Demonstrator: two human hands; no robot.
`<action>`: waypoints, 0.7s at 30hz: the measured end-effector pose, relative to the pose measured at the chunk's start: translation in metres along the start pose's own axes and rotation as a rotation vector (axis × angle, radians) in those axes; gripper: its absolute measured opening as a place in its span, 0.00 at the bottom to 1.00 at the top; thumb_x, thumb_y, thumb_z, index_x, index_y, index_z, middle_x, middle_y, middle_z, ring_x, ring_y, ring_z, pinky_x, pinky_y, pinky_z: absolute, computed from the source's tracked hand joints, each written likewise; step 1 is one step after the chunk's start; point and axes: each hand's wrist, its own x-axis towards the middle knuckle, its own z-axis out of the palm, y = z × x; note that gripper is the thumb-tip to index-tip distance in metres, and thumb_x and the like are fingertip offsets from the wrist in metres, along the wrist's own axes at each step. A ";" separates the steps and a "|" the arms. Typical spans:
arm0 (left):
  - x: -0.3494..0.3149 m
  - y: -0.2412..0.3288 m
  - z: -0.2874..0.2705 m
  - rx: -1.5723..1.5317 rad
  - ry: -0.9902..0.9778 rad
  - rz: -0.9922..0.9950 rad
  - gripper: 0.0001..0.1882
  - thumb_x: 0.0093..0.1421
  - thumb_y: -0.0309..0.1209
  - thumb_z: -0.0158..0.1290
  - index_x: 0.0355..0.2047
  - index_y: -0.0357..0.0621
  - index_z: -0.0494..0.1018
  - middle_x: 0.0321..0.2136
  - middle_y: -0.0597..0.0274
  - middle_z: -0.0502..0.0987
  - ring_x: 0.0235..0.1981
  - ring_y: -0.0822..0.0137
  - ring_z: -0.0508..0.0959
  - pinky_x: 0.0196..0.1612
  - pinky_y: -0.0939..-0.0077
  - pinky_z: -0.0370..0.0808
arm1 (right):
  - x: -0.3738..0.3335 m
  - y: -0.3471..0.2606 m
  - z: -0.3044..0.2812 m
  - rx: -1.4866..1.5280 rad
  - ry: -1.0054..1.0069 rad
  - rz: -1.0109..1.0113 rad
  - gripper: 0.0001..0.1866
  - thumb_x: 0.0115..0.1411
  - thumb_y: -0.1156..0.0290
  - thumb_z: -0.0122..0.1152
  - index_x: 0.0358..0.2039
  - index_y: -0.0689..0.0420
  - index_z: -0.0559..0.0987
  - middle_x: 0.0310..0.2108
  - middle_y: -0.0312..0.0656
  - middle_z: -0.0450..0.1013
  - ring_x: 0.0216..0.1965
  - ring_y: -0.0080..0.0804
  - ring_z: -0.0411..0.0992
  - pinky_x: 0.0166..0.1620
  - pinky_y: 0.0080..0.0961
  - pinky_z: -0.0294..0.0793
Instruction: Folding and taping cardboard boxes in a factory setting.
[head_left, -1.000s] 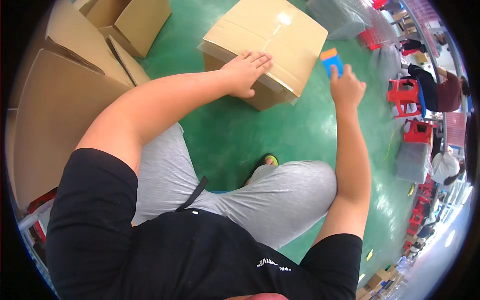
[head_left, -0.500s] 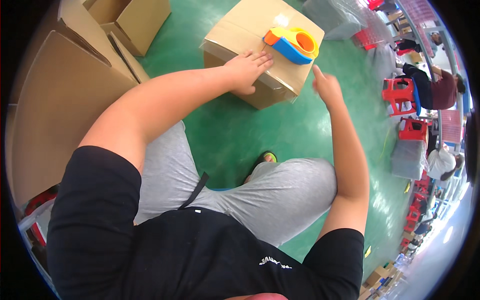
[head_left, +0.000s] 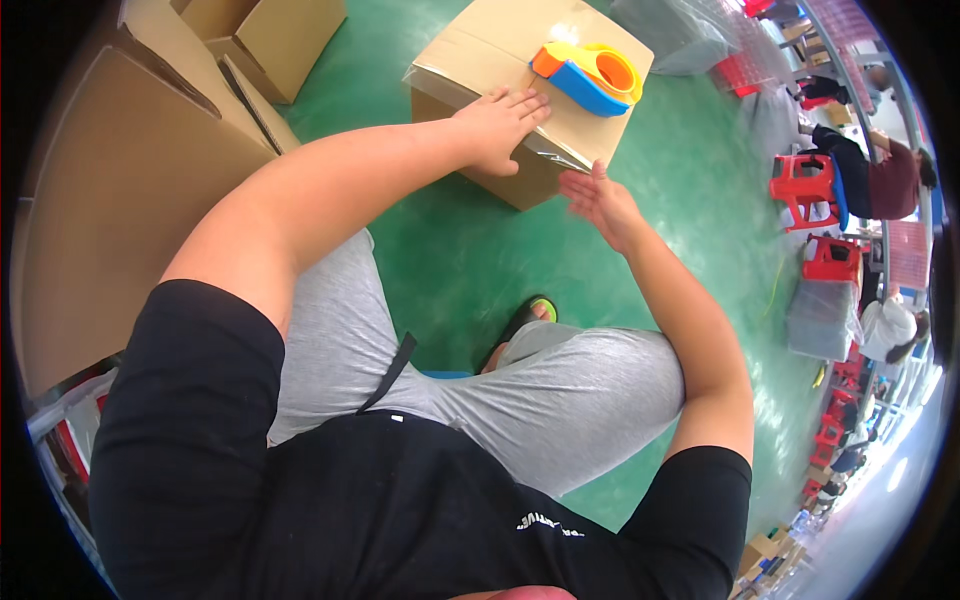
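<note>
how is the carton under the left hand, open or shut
Shut: the top of the carton lies flat, with clear tape over its near edge and a tape dispenser resting on it.

Left hand flat on cardboard box top, by its near edge; right hand open, fingers at box's near right corner, contact unclear; blue, orange and yellow tape dispenser lies on box top; open cartons at left; red plastic stools far right; green floor.
</note>
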 end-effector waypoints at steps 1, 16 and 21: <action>0.000 -0.001 0.000 0.002 0.032 0.003 0.47 0.54 0.43 0.55 0.69 0.42 0.46 0.70 0.54 0.47 0.71 0.58 0.47 0.71 0.57 0.47 | 0.004 0.004 -0.001 -0.069 0.017 -0.050 0.34 0.69 0.45 0.42 0.59 0.64 0.69 0.59 0.46 0.68 0.62 0.38 0.64 0.63 0.35 0.60; -0.042 -0.128 0.001 -1.521 -0.056 -1.123 0.42 0.61 0.71 0.32 0.43 0.42 0.73 0.44 0.59 0.75 0.51 0.61 0.73 0.55 0.61 0.68 | 0.019 0.020 -0.032 -0.351 -0.051 -0.185 0.28 0.69 0.48 0.45 0.55 0.58 0.75 0.55 0.40 0.73 0.58 0.31 0.66 0.63 0.32 0.58; -0.033 -0.115 0.013 -1.533 0.087 -1.045 0.31 0.63 0.61 0.46 0.43 0.42 0.74 0.40 0.61 0.78 0.45 0.64 0.77 0.48 0.66 0.72 | 0.025 0.021 -0.047 -0.378 -0.013 -0.160 0.26 0.67 0.47 0.48 0.55 0.53 0.77 0.54 0.43 0.72 0.59 0.41 0.64 0.64 0.37 0.58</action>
